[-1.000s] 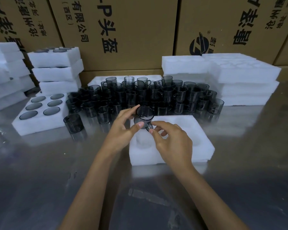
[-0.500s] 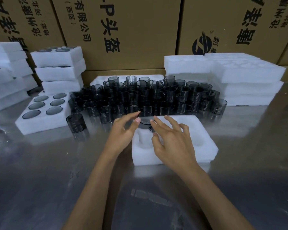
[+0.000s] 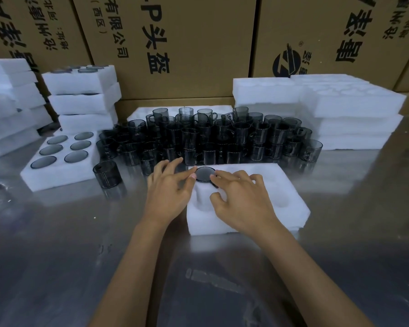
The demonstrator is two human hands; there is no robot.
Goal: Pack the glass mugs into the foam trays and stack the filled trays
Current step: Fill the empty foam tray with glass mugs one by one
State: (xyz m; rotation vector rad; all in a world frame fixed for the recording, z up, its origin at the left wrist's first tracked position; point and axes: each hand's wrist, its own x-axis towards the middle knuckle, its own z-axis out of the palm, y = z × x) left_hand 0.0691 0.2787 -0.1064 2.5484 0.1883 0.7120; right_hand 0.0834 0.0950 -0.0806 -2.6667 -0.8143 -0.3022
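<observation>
A white foam tray lies on the shiny table in front of me. A dark smoked glass mug sits sunk in its far left pocket, only its round top showing. My left hand reaches in from the left with straight fingers, the fingertips touching the mug's left edge. My right hand lies over the tray, its index fingertip on the mug's right edge and its thumb down on the foam. The tray's other pockets that show hold nothing. Behind the tray stands a dense cluster of loose mugs.
A filled tray lies at the left with a single mug beside it. Stacked filled trays rise behind it, with more stacks at the far left. Empty foam trays are piled at the right. Cardboard boxes wall the back.
The mug, held tilted above the tray a second ago, has gone down into the far left pocket. Both hands followed it down and their fingers have spread out over it.
</observation>
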